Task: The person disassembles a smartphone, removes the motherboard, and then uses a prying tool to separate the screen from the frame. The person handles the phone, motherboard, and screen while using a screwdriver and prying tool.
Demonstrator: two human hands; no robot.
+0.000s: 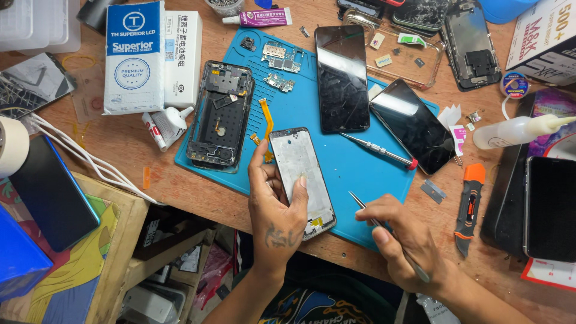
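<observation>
My left hand (276, 213) grips a silver phone middle frame (300, 174), holding it tilted over the near edge of the blue work mat (354, 168). My right hand (408, 240) holds metal tweezers (384, 231) like a pen, their tip pointing up-left toward the frame's right side, a short gap away. A dark opened phone body (220, 114) with an orange flex cable (267, 123) lies on the mat to the left. Two black screens (342, 78) (414, 126) lie on the mat's right part, and a red-tipped screwdriver (381, 151) rests between them.
Small circuit boards (281, 63) sit at the mat's top. An orange utility knife (470, 207), a white squeeze bottle (516, 130) and a dark phone (551, 207) lie right. White boxes (150, 54), glue tubes (162, 126) and a blue-edged phone (51, 195) lie left.
</observation>
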